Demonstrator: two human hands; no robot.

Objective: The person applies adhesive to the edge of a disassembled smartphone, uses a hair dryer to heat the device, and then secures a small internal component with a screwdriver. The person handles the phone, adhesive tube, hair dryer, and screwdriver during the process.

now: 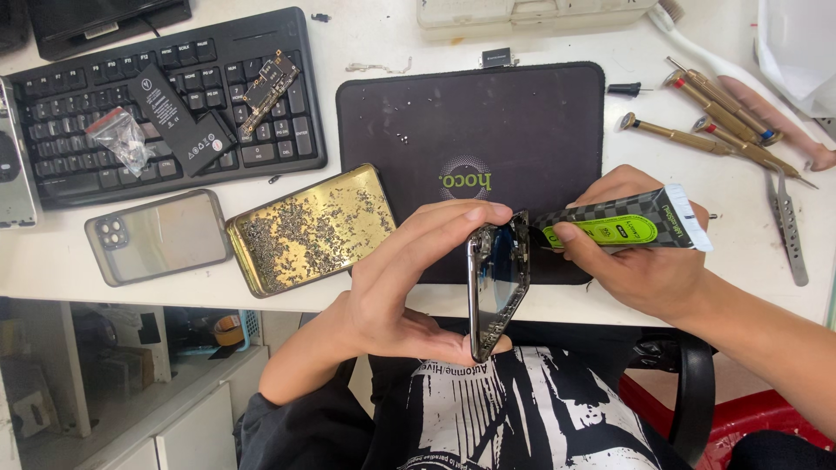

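My left hand [409, 278] grips an opened phone frame [498, 283], held on edge over the table's front edge, thumb below and fingers over the top. My right hand [640, 252] holds a black and green glue tube [627, 224] with a white end. The tube's nozzle touches the upper edge of the phone frame. A dark work mat [488, 122] lies on the white table behind both hands.
A gold tray of small screws [309, 228] sits left of my left hand, beside a phone in a clear case [157, 237]. A black keyboard [165, 104] carries a battery, a circuit board and a plastic bag. Screwdrivers [714, 113] and tweezers [788, 226] lie at right.
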